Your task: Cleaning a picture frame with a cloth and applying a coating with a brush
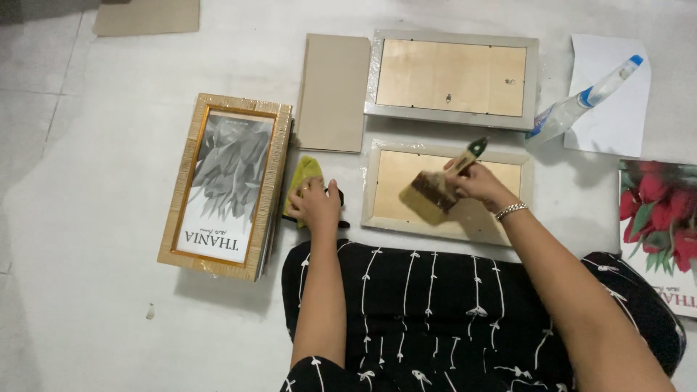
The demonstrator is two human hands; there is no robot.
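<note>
Looking down from head height, the view shows a person seated on a pale floor (87,290), with a lap in black fabric with white line patterns filling the lower middle of the frame. The right hand (475,181), with a silver bracelet at the wrist, is closed around the handle of a wide flat paintbrush (435,189). The bristles rest on the brown backing board of a picture frame (377,210) with a cream border, lying face down just above the lap, right of centre. The left hand (316,203) sits lower centre-left, fingers curled down onto a yellow-green cloth (305,170) and a small dark object that is mostly hidden; whether it grips either one cannot be told.

A second face-down frame (454,40), grey-bordered, lies directly above the first in the upper middle. Just left of it sits a loose tan backing board (332,91). At left, a stack of gold-edged frames (192,181) lies face up, showing a grey leaf print. At upper right, a clear spray bottle (581,101) with a blue tip lies across a white sheet of paper (617,123). A print of red tulips (661,225) is cut off by the right edge.
</note>
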